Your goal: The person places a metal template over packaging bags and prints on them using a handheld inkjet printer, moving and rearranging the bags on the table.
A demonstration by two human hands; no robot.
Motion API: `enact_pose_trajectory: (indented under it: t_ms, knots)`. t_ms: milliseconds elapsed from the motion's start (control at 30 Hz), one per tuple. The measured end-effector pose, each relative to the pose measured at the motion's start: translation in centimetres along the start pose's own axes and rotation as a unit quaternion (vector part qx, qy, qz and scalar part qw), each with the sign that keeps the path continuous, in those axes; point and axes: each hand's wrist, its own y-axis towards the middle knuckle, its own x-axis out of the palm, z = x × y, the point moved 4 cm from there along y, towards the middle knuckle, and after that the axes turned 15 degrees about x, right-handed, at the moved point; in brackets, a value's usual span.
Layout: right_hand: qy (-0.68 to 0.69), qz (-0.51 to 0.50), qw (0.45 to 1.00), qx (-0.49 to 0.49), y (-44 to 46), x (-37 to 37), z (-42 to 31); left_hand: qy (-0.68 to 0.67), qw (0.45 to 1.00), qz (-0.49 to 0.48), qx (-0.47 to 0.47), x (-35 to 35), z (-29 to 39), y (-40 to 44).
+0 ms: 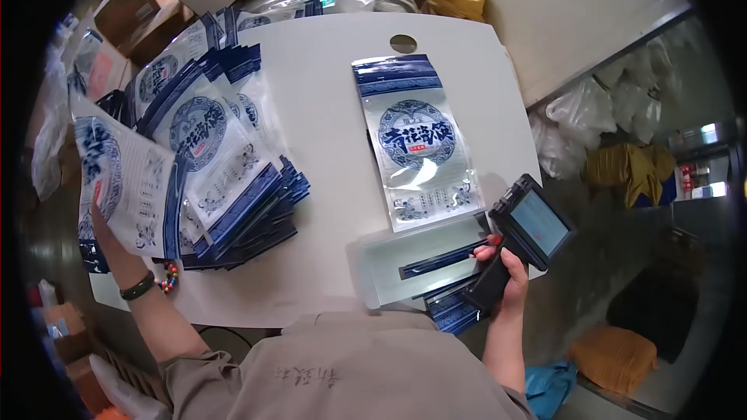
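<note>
My right hand [510, 280] is closed round the black grip of a handheld inkjet printer [537, 225] with a lit screen. Beneath its near end is a pale translucent plastic tray [369, 280] with a dark blue strip showing in it. A blue-and-white printed packaging pouch [420, 136] lies flat, its near end against the tray. At far left, my left hand [98, 216] reaches to a raised, tilted pouch [128, 179] and holds it; the fingers are hidden behind it. Just right of that is a fanned pile of the same pouches [226, 179].
These things lie on a white table [319, 124] with a round hole [403, 44] near its far edge. More dark blue pouches [451, 309] lie by the near edge. Cardboard boxes [124, 8] stand at the back left, and plastic bags [576, 120] hang or lie at the right.
</note>
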Motion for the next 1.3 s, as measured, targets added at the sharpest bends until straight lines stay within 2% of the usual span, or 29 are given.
enact_pose_trajectory:
  t_ms: [33, 100, 133, 200, 233, 267, 300, 333, 367, 400, 467, 500, 533, 567, 600, 667, 733, 767, 800, 833, 867, 900, 933, 967, 1000, 1067, 1133, 1200, 1300]
  knots:
    - [0.000, 0.008, 1.000, 0.002, 0.0, -0.4, 0.1, 0.009, 1.000, 0.022, -0.001, 2.2, 0.1, -0.7]
    - [0.022, -0.008, 1.000, 0.012, 0.6, 0.3, 0.6, -0.111, 0.987, -0.091, -0.066, 0.7, 0.5, 1.8]
    - [0.056, -0.022, 0.998, 0.013, 0.7, 0.2, 0.9, -0.242, 0.932, -0.239, -0.124, -2.5, -0.1, 3.5]
    - [0.025, -0.045, 0.999, -0.015, 0.9, 0.3, 0.5, -0.419, 0.884, -0.136, -0.156, -0.6, -2.8, 2.8]
    - [0.017, -0.047, 0.999, -0.019, 0.7, 0.6, 0.3, -0.402, 0.894, -0.117, -0.163, -1.7, -3.6, 3.1]
    - [0.029, -0.055, 0.998, 0.010, 0.8, 1.0, 0.8, -0.189, 0.971, -0.023, -0.147, -3.3, -4.3, 3.4]
    - [0.039, -0.054, 0.997, 0.031, 0.8, 1.1, 1.3, 0.042, 0.981, 0.061, -0.181, -5.1, -4.8, 3.5]
    - [0.045, -0.036, 0.998, 0.034, 0.6, 0.7, 0.9, 0.390, 0.898, 0.103, -0.175, -5.3, -5.9, 5.6]
    - [-0.021, -0.058, 0.998, 0.006, 0.7, 0.7, 0.6, 0.457, 0.887, 0.058, -0.028, -4.6, -7.7, 5.7]
    - [-0.062, -0.012, 0.998, 0.015, 0.3, 1.2, -0.2, 0.530, 0.839, 0.025, 0.119, -3.6, -9.6, 5.6]
    - [-0.108, -0.015, 0.994, -0.016, 0.8, 0.5, 0.2, 0.262, 0.955, 0.015, 0.134, -13.8, -14.0, 11.3]
    - [-0.024, -0.042, 0.999, 0.007, 1.1, 0.5, 0.4, 0.413, 0.892, -0.007, 0.183, -14.2, -14.2, 13.3]
    - [0.035, -0.056, 0.998, 0.024, 1.0, 0.7, -0.1, 0.585, 0.765, -0.036, 0.268, -13.1, -14.0, 14.0]
    - [0.021, -0.071, 0.997, -0.003, 1.0, 0.5, -0.7, 0.684, 0.627, -0.027, 0.371, -11.3, -13.7, 14.3]
    - [0.025, -0.071, 0.997, -0.010, 0.5, 0.7, -1.2, 0.714, 0.542, -0.002, 0.442, -10.4, -13.5, 14.4]
    - [0.037, -0.061, 0.997, -0.011, -0.1, 1.4, -1.1, 0.759, 0.465, 0.021, 0.456, -7.4, -12.7, 13.9]
    - [0.027, -0.060, 0.998, -0.005, 0.4, 0.6, -0.6, 0.814, 0.362, 0.049, 0.452, -4.9, -10.2, 10.8]
    - [0.014, -0.043, 0.999, 0.013, 0.2, 0.7, -0.7, 0.752, 0.463, 0.001, 0.468, 0.5, -10.2, 9.1]
    - [0.005, -0.027, 0.999, 0.027, 0.3, 0.5, -0.1, 0.635, 0.641, -0.073, 0.425, 6.9, -11.2, 5.9]
    - [0.021, -0.031, 0.998, 0.044, 0.3, 0.7, -0.2, 0.501, 0.781, -0.125, 0.351, 11.8, -11.8, 2.2]
    - [0.045, -0.041, 0.997, 0.040, 0.2, 0.9, -0.3, 0.398, 0.849, -0.180, 0.296, 16.1, -11.5, -2.7]
    - [0.032, -0.050, 0.998, 0.033, 0.3, 1.5, 0.0, 0.466, 0.795, -0.323, 0.214, 16.0, -14.0, -5.1]
    - [0.015, -0.045, 0.999, 0.008, -0.2, 0.9, -0.8, 0.577, 0.714, -0.393, 0.049, 23.3, -14.0, -10.7]
    - [0.021, -0.052, 0.998, 0.010, -0.2, 0.9, -0.1, 0.528, 0.718, -0.454, 0.010, 24.1, -16.6, -13.7]
    - [0.023, -0.048, 0.999, -0.006, 0.1, 0.7, 0.0, 0.514, 0.665, -0.538, 0.069, 24.3, -18.8, -15.6]
    - [0.037, -0.056, 0.998, -0.011, -0.1, 0.6, -0.4, 0.432, 0.731, -0.522, -0.083, 24.2, -22.0, -17.7]
    - [0.049, -0.052, 0.997, -0.009, -0.4, 0.6, -0.5, 0.416, 0.736, -0.534, -0.001, 26.0, -21.8, -19.0]
    - [0.050, -0.048, 0.997, -0.046, -0.2, 0.5, -0.8, 0.419, 0.725, -0.547, 0.021, 25.8, -22.9, -18.0]
    - [0.057, -0.027, 0.998, -0.002, -0.1, 0.0, 0.5, 0.479, 0.689, -0.543, 0.044, 27.1, -21.6, -15.8]
